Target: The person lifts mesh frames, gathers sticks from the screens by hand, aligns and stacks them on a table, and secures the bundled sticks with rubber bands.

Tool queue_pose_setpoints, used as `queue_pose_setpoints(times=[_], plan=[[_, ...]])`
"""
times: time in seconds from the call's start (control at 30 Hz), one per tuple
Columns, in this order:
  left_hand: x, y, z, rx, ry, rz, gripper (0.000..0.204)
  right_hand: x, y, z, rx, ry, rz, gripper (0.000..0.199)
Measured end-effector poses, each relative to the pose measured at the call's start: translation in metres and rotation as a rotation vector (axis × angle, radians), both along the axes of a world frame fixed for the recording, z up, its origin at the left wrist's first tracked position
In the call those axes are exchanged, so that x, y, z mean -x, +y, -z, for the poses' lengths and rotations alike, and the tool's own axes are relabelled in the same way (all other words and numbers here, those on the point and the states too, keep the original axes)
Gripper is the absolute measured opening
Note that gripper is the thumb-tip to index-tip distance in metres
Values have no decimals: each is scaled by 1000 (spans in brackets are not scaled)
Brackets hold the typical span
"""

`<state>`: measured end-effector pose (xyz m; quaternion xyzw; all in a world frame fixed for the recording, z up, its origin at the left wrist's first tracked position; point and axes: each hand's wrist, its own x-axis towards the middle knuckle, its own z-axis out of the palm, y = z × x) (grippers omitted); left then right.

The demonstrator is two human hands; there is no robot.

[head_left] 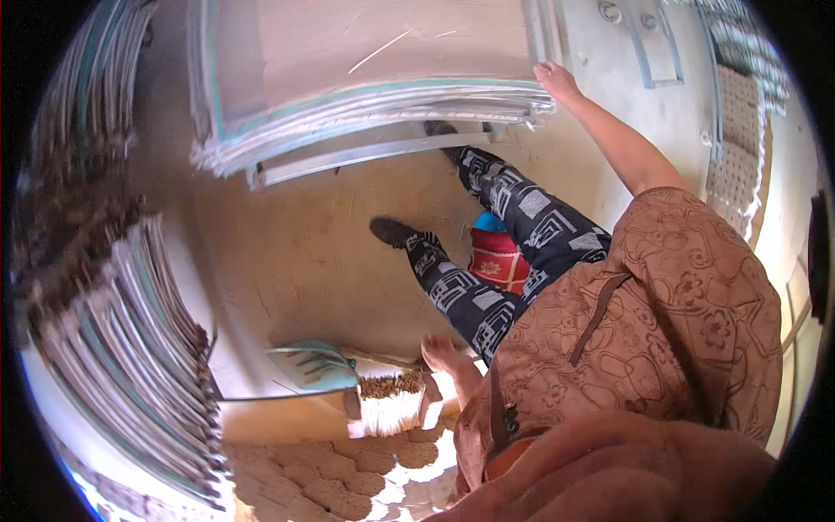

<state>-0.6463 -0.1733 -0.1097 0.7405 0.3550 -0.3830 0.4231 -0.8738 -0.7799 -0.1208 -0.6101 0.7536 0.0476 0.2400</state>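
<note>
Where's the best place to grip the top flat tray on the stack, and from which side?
Probably by opposite left and right edges, coming in from both sides: the top tray lies flat on the stack, so its edges look most accessible. The right hand is at its near right corner.

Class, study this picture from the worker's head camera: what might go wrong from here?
The right hand is at a corner of the stacked trays; a hard tug there might shift the stack.
One dark shoe is close to the pale bar by that stack; moving the foot could knock it.
The left hand is near the pale, brown-topped bundle, which a careless sweep might upset.
</note>
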Motion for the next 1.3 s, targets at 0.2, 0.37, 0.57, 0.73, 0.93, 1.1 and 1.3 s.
queue_pose_setpoints(times=[0.2,0.37,0.57,0.73,0.93,1.1,1.3], plan=[[-96,-270,14,667,271,-18,47,44,-61,53,188,190,7,64],[-61,-431,45,898,344,70,63,183,-124,70,72,40,289,59],[-77,-470,84,708,212,15,65,90,-100,133,-81,-759,871,63],[-65,-496,65,724,371,-250,66,142,-76,94,304,-696,825,59],[-55,-436,47,886,403,-357,77,158,-35,43,423,-1042,934,53],[-48,-422,5,971,487,-316,82,199,-23,-25,149,-1602,693,44],[-81,-383,-62,1199,398,-243,83,131,-23,-63,286,-1454,934,45]])
